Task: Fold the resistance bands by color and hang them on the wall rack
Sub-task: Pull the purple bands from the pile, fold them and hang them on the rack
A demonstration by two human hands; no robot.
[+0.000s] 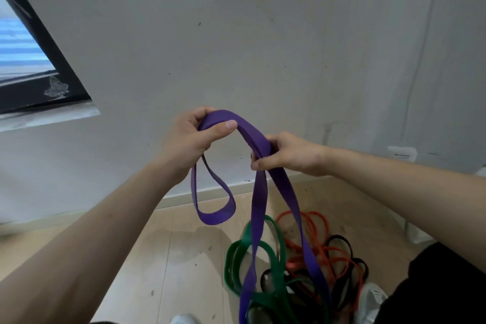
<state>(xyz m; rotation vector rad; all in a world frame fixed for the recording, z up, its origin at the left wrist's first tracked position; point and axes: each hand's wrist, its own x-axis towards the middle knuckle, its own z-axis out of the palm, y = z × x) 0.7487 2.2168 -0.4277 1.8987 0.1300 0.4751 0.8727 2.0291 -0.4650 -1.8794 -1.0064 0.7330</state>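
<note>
Head view, purple band (251, 133) — tail cropped

The purple band (247, 131) looks like smooth rubber with a soft, matt sheen. The green bands (265, 298), orange bands (295, 263) and black bands (340, 237) look like the same rubber. The floor (171, 258) is pale wood-look planking, matt and flecked with dark specks, and the wall (263, 34) is matt painted plaster, scuffed and spotted.

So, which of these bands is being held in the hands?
The purple band: the left hand and right hand grip it, while the green bands, orange bands and black bands lie piled on the floor.
</note>
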